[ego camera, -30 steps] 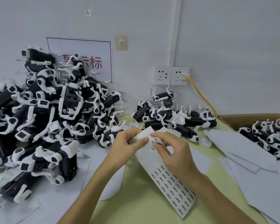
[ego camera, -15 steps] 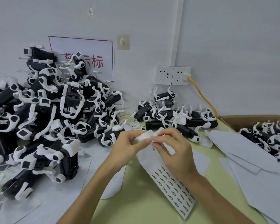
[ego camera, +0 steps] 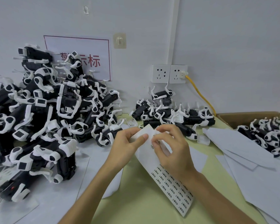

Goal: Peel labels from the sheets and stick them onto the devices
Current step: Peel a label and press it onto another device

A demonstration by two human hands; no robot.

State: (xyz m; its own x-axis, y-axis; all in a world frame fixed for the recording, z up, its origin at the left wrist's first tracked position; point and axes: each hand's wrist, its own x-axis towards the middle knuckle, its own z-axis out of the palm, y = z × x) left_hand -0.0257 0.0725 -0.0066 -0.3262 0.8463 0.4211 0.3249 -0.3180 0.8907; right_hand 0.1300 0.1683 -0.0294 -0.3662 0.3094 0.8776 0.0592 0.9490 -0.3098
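Characters in red, "示标", show on the wall sign (ego camera: 94, 50), the rest hidden behind the big heap of black-and-white devices (ego camera: 39, 113); the small dark print on the label sheet (ego camera: 168, 183) is too fine to read. The left hand (ego camera: 124, 146) pinches the sheet's top edge between thumb and forefinger above the green table (ego camera: 136, 199), and the right hand (ego camera: 174, 151), fingers curled, pinches the same sheet just beside that thumb.
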